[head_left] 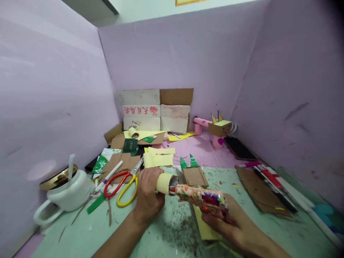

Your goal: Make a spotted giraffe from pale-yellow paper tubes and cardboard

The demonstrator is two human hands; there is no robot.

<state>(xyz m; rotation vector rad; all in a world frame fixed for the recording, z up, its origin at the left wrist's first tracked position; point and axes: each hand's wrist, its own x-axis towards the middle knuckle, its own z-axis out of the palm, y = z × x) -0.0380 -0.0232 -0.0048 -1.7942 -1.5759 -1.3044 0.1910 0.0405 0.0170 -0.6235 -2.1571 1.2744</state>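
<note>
My left hand is wrapped round a cardboard tube covered in pale yellow paper, its open end facing right. My right hand grips a glue gun with a colourful patterned covering and a small red light. The gun's nozzle is at the rim of the tube; whether it touches cannot be made out. Just behind the gun sits a small cardboard box with two green pointed pieces standing at its back. Yellow paper lies partly under my right hand.
Left of my left hand lie red-and-yellow scissors, a marker and a white mug. Cardboard scraps and yellow paper spread behind. A pink tube figure, a phone and several pens are at right.
</note>
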